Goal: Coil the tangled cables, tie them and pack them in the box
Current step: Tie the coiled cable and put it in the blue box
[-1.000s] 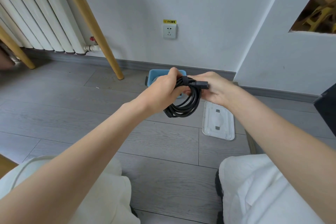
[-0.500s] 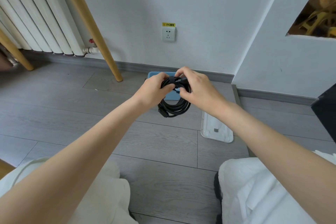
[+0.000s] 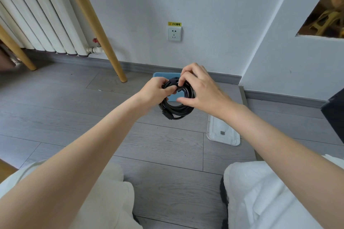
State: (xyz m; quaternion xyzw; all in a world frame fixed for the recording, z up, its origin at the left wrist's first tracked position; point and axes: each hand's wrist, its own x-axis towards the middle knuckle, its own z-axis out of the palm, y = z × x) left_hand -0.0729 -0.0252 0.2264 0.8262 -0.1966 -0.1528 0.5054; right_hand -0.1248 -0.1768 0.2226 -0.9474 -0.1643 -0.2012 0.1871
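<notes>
From my feed the cable (image 3: 176,106) is already coiled into a neat black loop, held in the air above the floor: my left hand (image 3: 156,92) grips its top while my right hand (image 3: 200,90) pinches the tie there, so I judge tying is under way and packing remains. The blue box (image 3: 163,75) sits behind the coil, its inside hidden, its clear lid (image 3: 223,134) lying just right.

Grey plank floor (image 3: 55,117), white wall (image 3: 204,5), radiator (image 3: 37,24).
</notes>
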